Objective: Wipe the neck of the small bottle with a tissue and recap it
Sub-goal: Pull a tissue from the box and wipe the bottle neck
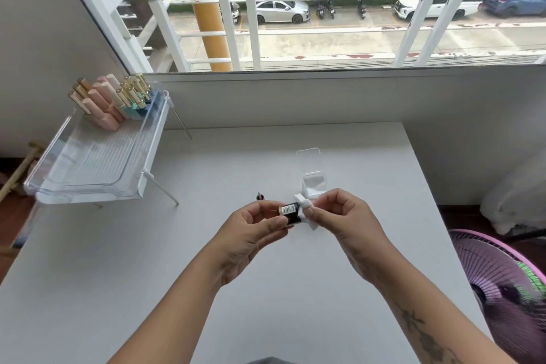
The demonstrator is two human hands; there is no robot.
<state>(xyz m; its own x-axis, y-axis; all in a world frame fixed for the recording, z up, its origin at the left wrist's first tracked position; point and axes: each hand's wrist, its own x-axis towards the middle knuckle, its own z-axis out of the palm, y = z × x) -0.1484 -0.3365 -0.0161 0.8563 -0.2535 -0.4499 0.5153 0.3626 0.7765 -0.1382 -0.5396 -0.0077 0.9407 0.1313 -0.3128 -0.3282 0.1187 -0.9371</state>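
My left hand [251,233] holds a small dark bottle [291,211] with a barcode label, lying sideways above the white table [206,275]. Its neck end points right and is wrapped in a white tissue [304,210], which my right hand [339,216] pinches around it. The neck itself is hidden by the tissue. A small dark item [260,196], possibly the cap with its brush, lies on the table just behind my left hand.
A clear open box of white tissues [313,183] stands behind my hands. A clear acrylic tray [97,162] on a white stand at the left holds several pink and gold cosmetic tubes [112,100]. A pink fan [502,275] sits off the table's right edge.
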